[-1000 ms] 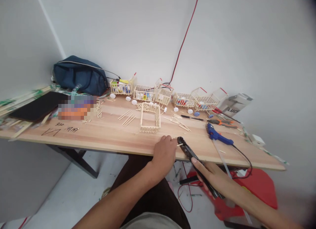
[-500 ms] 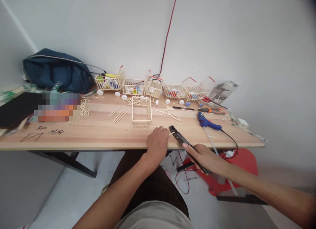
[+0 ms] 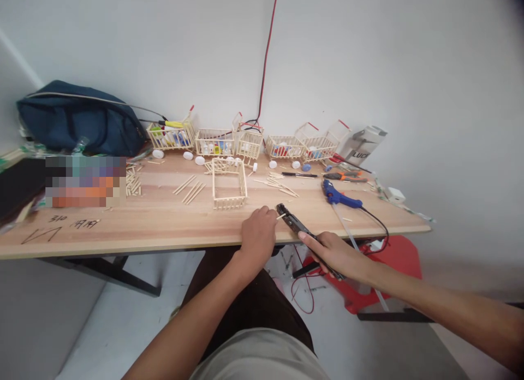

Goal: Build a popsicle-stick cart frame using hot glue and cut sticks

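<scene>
My left hand [image 3: 258,233] is closed at the front edge of the table, pinching a thin wooden stick [image 3: 280,216]. The stick's free end reaches the jaws of long black pliers [image 3: 295,224]. My right hand [image 3: 338,253] is wrapped around the handles of these pliers, which slant up to the left over the table edge. Just beyond my left hand stands an open frame basket of small wooden sticks [image 3: 230,203]. Loose cut sticks [image 3: 194,193] lie to its left, and more sticks [image 3: 286,190] are scattered to its right.
Along the wall stand several stick-built toy shopping carts [image 3: 215,151]. A blue glue gun [image 3: 343,199], orange-handled pliers [image 3: 347,177] and a black pen [image 3: 299,174] lie at right. A blue bag [image 3: 82,120] sits at left. Below the table is a red stool [image 3: 403,265].
The view has shifted slightly, so the table contents appear a little further left. Both hands keep their holds, with the stick still at the pliers' jaws.
</scene>
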Demonstrator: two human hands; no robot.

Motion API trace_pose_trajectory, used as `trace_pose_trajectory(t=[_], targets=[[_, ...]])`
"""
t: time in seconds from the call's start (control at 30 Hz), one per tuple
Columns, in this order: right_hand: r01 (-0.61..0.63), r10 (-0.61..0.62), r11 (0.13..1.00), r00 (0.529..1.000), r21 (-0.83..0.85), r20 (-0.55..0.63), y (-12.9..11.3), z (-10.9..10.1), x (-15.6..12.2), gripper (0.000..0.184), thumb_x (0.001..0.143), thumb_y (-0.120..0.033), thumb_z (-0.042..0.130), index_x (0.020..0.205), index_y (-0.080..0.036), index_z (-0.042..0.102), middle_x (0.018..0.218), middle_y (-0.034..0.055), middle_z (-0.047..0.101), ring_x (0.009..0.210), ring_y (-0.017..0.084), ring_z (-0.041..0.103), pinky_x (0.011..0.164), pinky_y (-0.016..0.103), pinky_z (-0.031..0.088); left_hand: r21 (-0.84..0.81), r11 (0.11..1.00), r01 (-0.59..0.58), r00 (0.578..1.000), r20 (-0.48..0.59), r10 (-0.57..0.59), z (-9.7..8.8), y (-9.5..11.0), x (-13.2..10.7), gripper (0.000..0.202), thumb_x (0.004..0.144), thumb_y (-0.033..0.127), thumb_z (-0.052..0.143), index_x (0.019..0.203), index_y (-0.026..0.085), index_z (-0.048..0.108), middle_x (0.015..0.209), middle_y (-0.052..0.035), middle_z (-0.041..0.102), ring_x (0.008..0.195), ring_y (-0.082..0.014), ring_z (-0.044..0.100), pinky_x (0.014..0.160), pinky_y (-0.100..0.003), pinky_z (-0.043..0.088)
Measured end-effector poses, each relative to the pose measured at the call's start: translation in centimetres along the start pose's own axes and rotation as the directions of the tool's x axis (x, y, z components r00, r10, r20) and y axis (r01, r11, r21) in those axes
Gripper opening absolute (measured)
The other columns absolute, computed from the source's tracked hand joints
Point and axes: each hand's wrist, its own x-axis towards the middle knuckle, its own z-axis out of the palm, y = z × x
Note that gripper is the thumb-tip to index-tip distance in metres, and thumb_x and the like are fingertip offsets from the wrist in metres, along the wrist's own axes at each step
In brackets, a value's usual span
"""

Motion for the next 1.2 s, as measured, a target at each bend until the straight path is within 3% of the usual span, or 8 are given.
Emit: trace_pose_trajectory(t=[0.47,0.67,0.77,0.9,1.03,1.1,1.2], targets=[[-0.001,0.002,1.0,0.999,0.024,-0.05,0.2,0.1,0.3,0.072,0.083,-0.081,0.026,0.044,-0.022,0.038,0.036,0.002,0.045,0.033,0.011,0.043,0.04,0.024,0.034,0.019,1.0,-0.009,1.0,0.013,0.009,-0.3,0.1,0.0,0.02,0.095,0.016,0.039,0.099,0.02,0.059,0.098,-0.0049,0.063,0.092,-0.0198,0.061,0.066,-0.029,0.042],[-0.031,0.03,0.988,0.999,0.15,0.01,0.8,-1.3,1.3,0.074,0.077,-0.086,0.029,0.054,-0.018,0.05,0.041,0.0025,0.052,0.036,0.011,0.047,0.041,0.023,0.039,-0.095,0.995,-0.008,0.999,-0.038,0.005,-0.3,-0.3,-0.1,0.015,0.094,0.019,0.045,0.089,0.02,0.059,0.093,-0.0033,0.064,0.085,-0.0184,0.06,0.064,-0.028,0.04],[-0.053,0.052,0.967,0.999,0.25,0.009,0.5,-2.4,1.9,0.074,0.075,-0.086,0.032,0.059,-0.017,0.053,0.043,0.0035,0.055,0.037,0.013,0.051,0.04,0.023,0.041,-0.31,0.947,-0.084,0.994,-0.088,0.059,-2.2,-1.1,-0.6,0.013,0.091,0.02,0.05,0.084,0.02,0.061,0.085,-0.0011,0.064,0.079,-0.0154,0.059,0.067,-0.026,0.041],[0.049,-0.012,0.923,0.995,0.381,-0.1,-0.8,-3.2,3.8,0.073,0.077,-0.085,0.03,0.065,-0.017,0.055,0.051,0.0055,0.06,0.04,0.013,0.055,0.041,0.024,0.044,-0.492,0.855,-0.167,0.971,-0.23,0.058,-7.5,-3.7,-0.3,0.014,0.088,0.021,0.056,0.077,0.019,0.065,0.081,-0.0015,0.068,0.078,-0.014,0.06,0.072,-0.024,0.044],[0.195,-0.111,0.869,0.973,0.455,-0.204,-2.3,-2.7,6.4,0.071,0.08,-0.082,0.031,0.069,-0.016,0.057,0.057,0.0073,0.063,0.048,0.015,0.06,0.048,0.024,0.048,-0.231,0.951,-0.207,0.913,-0.396,0.102,-11.8,-7.5,2.8,0.011,0.084,0.023,0.062,0.08,0.018,0.07,0.085,-0.0028,0.071,0.08,-0.0154,0.061,0.075,-0.026,0.043],[0.234,-0.143,0.839,0.966,0.491,-0.215,-2.6,-2.2,7.6,0.07,0.08,-0.081,0.033,0.071,-0.016,0.057,0.057,0.007,0.063,0.049,0.016,0.061,0.049,0.025,0.048,-0.121,0.973,-0.196,0.925,-0.351,0.143,-12.4,-9.2,5.0,0.01,0.082,0.02,0.064,0.078,0.016,0.072,0.083,-0.0037,0.071,0.079,-0.0158,0.061,0.075,-0.027,0.043],[0.264,-0.181,0.792,0.963,0.55,-0.201,-2.4,-1.6,8.9,0.07,0.081,-0.08,0.034,0.07,-0.015,0.057,0.056,0.0058,0.061,0.047,0.014,0.059,0.048,0.025,0.047,-0.085,0.982,-0.169,0.966,-0.214,0.148,-12.3,-10.7,7.8,0.008,0.077,0.015,0.066,0.077,0.015,0.074,0.081,-0.0042,0.073,0.077,-0.0157,0.063,0.074,-0.026,0.042]])
